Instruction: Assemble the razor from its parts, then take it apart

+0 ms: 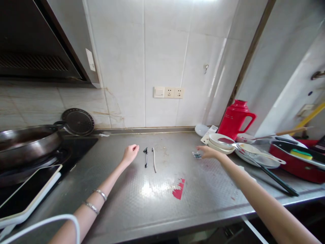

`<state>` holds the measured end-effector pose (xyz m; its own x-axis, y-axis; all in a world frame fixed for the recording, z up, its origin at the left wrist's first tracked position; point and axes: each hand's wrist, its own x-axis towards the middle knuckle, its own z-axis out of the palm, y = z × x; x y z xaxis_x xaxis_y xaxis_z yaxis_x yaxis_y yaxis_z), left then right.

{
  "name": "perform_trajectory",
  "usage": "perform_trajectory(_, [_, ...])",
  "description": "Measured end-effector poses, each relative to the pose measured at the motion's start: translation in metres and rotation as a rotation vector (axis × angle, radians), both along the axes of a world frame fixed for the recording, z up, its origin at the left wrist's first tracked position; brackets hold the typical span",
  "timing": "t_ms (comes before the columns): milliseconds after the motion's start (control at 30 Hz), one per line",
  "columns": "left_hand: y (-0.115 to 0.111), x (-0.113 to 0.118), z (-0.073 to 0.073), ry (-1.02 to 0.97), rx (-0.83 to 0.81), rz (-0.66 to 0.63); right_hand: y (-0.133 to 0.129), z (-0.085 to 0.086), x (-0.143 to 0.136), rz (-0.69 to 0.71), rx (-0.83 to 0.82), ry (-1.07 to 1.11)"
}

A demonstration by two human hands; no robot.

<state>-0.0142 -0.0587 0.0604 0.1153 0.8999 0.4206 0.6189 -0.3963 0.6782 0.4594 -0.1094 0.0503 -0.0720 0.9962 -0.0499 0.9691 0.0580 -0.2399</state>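
My left hand (130, 153) is closed in a loose fist over the steel counter (122, 210), apart from the things beside it. Just right of it lies a black razor (146, 158), its head toward the wall. Parallel to the razor is a pale toothbrush (154, 161) with a dark brush end. My right hand (208, 152) reaches to the counter's right part, fingers closed at the edge of a small clear packet (196, 155) with dark strips in it. The fingers partly hide the packet. A torn red patch (179, 189) sits nearer the front edge.
Stacked white bowls (220, 144), a metal ladle (235, 145), a red thermos (235, 118) and a red pan (294, 161) with a sponge (301, 154) crowd the right. At left stand a steel pan (27, 145) on the stove and a white-framed tablet (30, 193) with a white cable.
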Motion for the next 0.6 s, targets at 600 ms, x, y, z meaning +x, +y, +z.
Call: perform_trajectory(600, [0.0,0.028,0.004,-0.068,-0.073,-0.169,0.003,-0.001,-0.01,0.025,-0.077,-0.117])
